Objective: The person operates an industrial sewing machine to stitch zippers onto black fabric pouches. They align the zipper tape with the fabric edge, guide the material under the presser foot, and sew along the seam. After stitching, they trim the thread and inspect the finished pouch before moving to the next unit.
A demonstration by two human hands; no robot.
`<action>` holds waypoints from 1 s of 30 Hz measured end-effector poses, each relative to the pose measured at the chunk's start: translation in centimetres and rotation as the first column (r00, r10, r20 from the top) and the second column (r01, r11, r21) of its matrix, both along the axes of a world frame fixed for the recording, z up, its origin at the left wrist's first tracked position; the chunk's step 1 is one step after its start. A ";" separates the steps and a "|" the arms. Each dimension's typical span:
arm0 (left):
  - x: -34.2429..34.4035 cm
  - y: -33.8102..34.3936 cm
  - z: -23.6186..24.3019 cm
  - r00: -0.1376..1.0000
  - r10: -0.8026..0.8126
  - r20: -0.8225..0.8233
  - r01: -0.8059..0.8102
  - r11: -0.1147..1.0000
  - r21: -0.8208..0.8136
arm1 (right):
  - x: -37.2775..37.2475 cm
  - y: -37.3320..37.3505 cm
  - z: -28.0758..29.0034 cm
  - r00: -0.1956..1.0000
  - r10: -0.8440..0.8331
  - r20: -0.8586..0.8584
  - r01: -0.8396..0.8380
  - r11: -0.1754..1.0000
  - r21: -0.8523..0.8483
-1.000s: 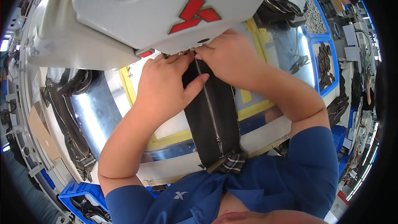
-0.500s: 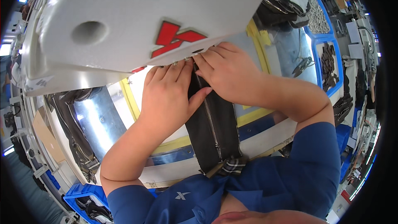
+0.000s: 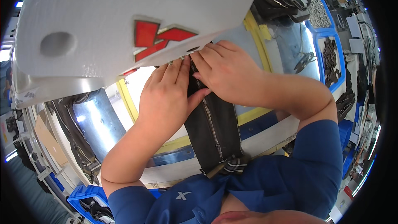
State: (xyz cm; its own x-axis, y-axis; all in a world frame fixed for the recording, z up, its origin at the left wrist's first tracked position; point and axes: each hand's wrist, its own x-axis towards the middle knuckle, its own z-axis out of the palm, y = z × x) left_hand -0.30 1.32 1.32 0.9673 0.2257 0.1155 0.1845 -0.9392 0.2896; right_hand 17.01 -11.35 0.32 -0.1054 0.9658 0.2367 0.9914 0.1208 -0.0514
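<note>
A dark fabric piece (image 3: 226,122) with a silver metal zipper (image 3: 208,114) down its middle runs from my chest up under the white sewing machine head (image 3: 112,0). The zipper pull (image 3: 219,148) lies near its lower end. My left hand (image 3: 166,95) rests flat on the left side of the fabric, thumb reaching toward the zipper. On the right side, my right hand (image 3: 232,74) lies over the cloth with fingers stretched forward. Both hands' fingertips are close to the machine, which hides the needle area. A checked flap (image 3: 234,165) shows at the fabric's near end.
Dark zippered pieces (image 3: 275,4) lie at the upper right. Beside them are blue bins (image 3: 318,35) of small metal parts and dark strips. Thread snips (image 3: 304,62) rest on the metal plate. Dark cloth (image 3: 74,137) drapes at left, above a blue crate (image 3: 85,195).
The machine head appears shifted slightly left and lower, as the view has tilted a little. My hands and the fabric keep nearly the same pose, edging slightly left.
</note>
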 end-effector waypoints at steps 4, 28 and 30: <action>-0.1 -0.4 0.2 0.999 -0.010 -0.036 0.010 1.000 -0.013 | -0.5 -0.2 0.2 1.000 -0.018 0.001 0.018 1.000 -0.017; -0.7 -1.4 0.3 0.984 -0.083 -0.156 0.088 0.996 0.024 | -1.9 -1.4 0.2 0.996 -0.082 -0.039 0.076 0.989 -0.129; -0.7 -1.4 0.3 0.985 -0.082 -0.151 0.088 0.996 0.030 | -1.9 -1.3 0.2 0.996 -0.082 -0.037 0.076 0.989 -0.127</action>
State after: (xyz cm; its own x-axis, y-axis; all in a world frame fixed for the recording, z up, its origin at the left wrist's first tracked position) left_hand -0.95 -0.05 1.60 0.9898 0.1402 -0.0252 0.1422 -0.9627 0.2301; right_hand 15.16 -12.69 0.51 -0.0202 0.9930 0.1163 0.9942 0.0323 -0.1028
